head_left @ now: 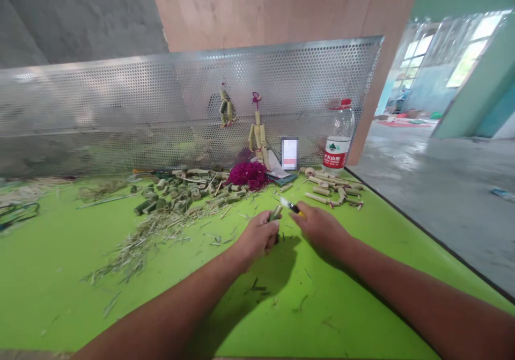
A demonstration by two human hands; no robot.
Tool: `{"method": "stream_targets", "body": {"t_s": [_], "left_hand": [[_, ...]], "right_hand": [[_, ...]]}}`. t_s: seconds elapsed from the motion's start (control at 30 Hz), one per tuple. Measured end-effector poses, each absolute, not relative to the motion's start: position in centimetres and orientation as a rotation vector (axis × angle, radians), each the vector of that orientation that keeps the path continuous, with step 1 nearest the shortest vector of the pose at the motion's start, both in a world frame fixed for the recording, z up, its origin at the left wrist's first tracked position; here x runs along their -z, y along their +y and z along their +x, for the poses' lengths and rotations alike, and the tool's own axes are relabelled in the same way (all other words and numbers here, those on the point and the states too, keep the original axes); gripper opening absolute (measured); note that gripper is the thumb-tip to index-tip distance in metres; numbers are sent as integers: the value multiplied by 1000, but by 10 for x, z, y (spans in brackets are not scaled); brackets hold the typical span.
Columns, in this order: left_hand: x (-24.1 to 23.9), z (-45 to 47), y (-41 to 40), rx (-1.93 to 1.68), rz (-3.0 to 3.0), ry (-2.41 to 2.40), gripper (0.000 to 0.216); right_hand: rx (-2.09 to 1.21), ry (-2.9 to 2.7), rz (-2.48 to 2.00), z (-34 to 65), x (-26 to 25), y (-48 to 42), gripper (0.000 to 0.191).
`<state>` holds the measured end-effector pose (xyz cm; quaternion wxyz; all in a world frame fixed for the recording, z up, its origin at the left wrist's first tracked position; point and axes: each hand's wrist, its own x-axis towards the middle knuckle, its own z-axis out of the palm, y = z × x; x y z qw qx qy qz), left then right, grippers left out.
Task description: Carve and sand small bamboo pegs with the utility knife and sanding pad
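My left hand point(260, 234) is closed around a short piece of bamboo point(276, 213), whose pale end sticks up past the fingers. Just to its right, my right hand point(322, 227) grips a knife point(290, 205) with a black and yellow handle. The blade points up and left toward the bamboo, apart from it as far as I can see. Thin green shavings lie on the green tabletop point(322, 311) beneath both hands. Fingers cover most of the bamboo piece and much of the knife handle.
Cut bamboo pieces point(161, 201) and a heap of shavings point(140, 242) lie left. Magenta cord point(249, 175), a jointed bamboo figure point(257, 134), a lit phone point(289, 153) and a large bottle point(338, 140) stand along the perforated metal panel point(161, 102). More bamboo sections point(332, 185) lie right.
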<state>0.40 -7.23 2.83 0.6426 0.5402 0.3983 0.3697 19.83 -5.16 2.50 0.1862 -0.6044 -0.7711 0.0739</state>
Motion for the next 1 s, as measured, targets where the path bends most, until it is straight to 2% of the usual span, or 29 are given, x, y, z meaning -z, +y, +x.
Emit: {"method": "stream_targets", "body": {"t_s": [0.07, 0.2, 0.37, 0.57, 0.7, 0.83, 1.0], "left_hand": [[-32, 3, -76, -835, 1195, 826, 26], [-28, 2, -72, -913, 1066, 808, 34], [-16, 3, -63, -916, 1055, 739, 19], [-21, 2, -68, -843, 1157, 747, 14], [-27, 1, -77, -788, 1228, 701, 27], [-25, 1, -73, -831, 1119, 733, 38], [-16, 0, -63, -861, 1070, 694, 22]], "right_hand": [[-214, -2027, -1814, 209, -26, -41, 36], [-172, -2110, -1678, 210, -24, -41, 37], [-158, -2383, -1531, 184, -19, -67, 31], [-174, -2321, -1558, 188, -25, -65, 33], [-208, -2057, -1780, 209, -29, -43, 34], [-182, -2141, -1644, 206, -26, -43, 39], [-190, -2346, -1525, 186, -22, -66, 32]]}}
